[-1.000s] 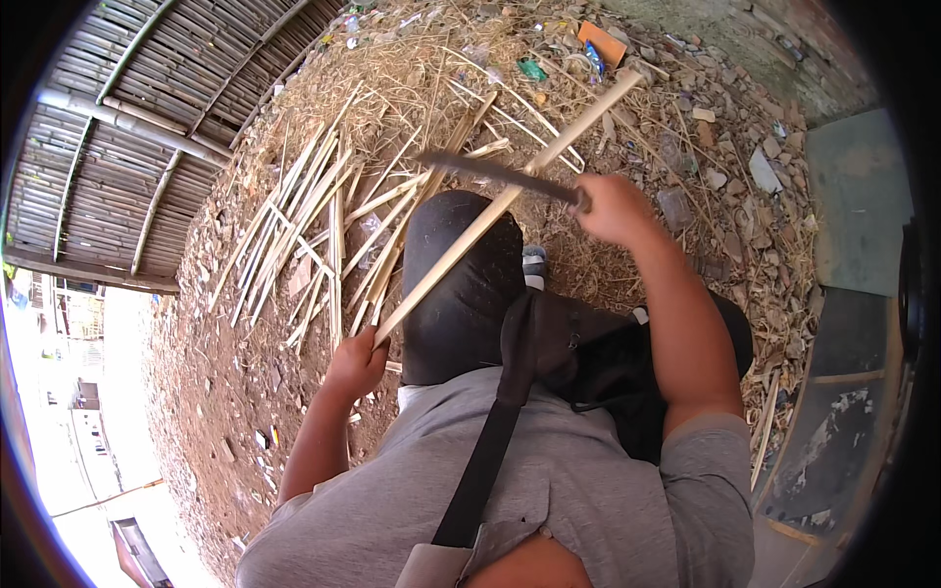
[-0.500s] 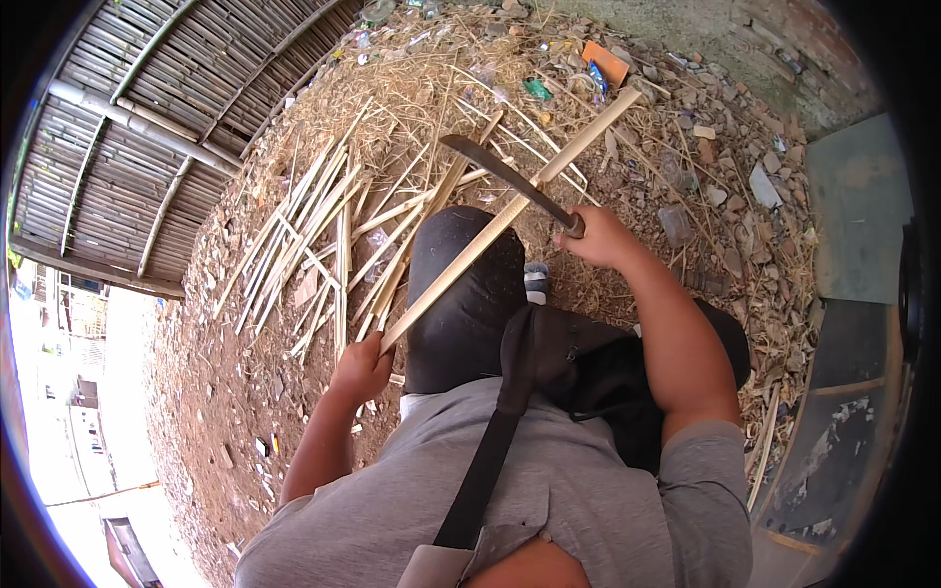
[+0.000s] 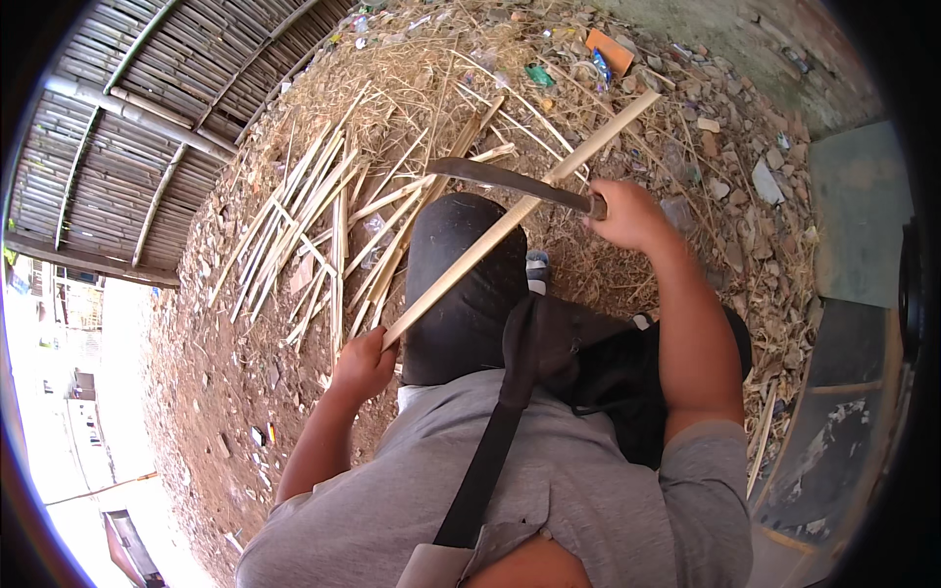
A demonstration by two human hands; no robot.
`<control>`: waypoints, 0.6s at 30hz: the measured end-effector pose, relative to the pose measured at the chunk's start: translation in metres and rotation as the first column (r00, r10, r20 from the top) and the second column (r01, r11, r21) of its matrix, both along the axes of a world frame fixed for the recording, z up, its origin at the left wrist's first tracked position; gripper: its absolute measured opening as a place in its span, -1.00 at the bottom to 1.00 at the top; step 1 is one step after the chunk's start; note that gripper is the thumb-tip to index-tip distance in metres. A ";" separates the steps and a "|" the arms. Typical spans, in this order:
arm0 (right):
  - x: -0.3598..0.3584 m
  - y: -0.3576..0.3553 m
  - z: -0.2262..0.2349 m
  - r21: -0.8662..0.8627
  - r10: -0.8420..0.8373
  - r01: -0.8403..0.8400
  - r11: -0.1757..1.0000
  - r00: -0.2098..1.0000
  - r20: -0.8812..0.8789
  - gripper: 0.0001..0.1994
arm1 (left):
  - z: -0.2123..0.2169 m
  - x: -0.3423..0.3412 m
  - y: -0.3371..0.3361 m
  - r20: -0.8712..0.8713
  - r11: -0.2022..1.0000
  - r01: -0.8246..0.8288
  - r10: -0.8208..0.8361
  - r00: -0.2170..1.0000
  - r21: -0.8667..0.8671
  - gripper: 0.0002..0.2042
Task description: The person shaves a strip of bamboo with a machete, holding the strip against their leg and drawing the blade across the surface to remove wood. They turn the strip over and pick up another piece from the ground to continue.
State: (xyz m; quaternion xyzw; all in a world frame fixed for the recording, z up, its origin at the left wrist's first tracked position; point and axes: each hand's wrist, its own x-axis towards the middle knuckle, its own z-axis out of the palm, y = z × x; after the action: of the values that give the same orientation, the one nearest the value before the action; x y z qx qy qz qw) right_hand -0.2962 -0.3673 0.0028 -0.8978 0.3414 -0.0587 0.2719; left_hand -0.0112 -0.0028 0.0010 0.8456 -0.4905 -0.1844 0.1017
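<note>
A long pale bamboo strip (image 3: 470, 257) slants across my left thigh, its far end up toward the right. My left hand (image 3: 364, 365) is closed around its near end. My right hand (image 3: 627, 216) grips the handle of a curved machete (image 3: 510, 179), whose dark blade points left. The blade lies across the bamboo strip a little beyond my knee and seems to touch it. Left of my knee, several split bamboo strips (image 3: 294, 220) are heaped loosely on the ground.
A bamboo-slat wall (image 3: 127, 127) stands at the far left. Straw, stones and litter cover the dirt ground (image 3: 221, 392). An orange tile piece (image 3: 610, 51) lies at the back, near a rough wall (image 3: 784, 49). Grey panels (image 3: 853, 216) are at my right.
My right hand has moved away and slightly right, taking the machete farther up the bamboo strip; its blade now lies flatter across the view. The strip's far end has shifted slightly right.
</note>
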 end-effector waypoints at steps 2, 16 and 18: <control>-0.005 -0.006 0.001 0.004 -0.085 0.085 0.996 0.996 -0.033 -0.87 | 0.000 0.002 -0.004 0.010 1.000 0.008 -0.008 1.000 0.011 -0.82; 0.006 -0.005 0.001 0.073 -0.074 0.078 0.994 0.996 -0.047 -0.82 | -0.022 0.004 0.003 0.015 0.996 0.001 0.000 1.000 -0.085 -0.86; -0.001 -0.009 -0.002 0.104 -0.081 0.087 0.991 0.995 -0.054 -0.79 | -0.014 0.004 -0.003 0.016 0.999 -0.008 0.008 1.000 -0.040 -0.83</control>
State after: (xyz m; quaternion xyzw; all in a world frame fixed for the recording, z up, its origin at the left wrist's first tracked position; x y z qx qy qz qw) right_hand -0.2969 -0.3763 0.0004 -0.8681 0.3881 -0.0296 0.3082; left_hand -0.0073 -0.0058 -0.0125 0.8468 -0.4916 -0.1673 0.1153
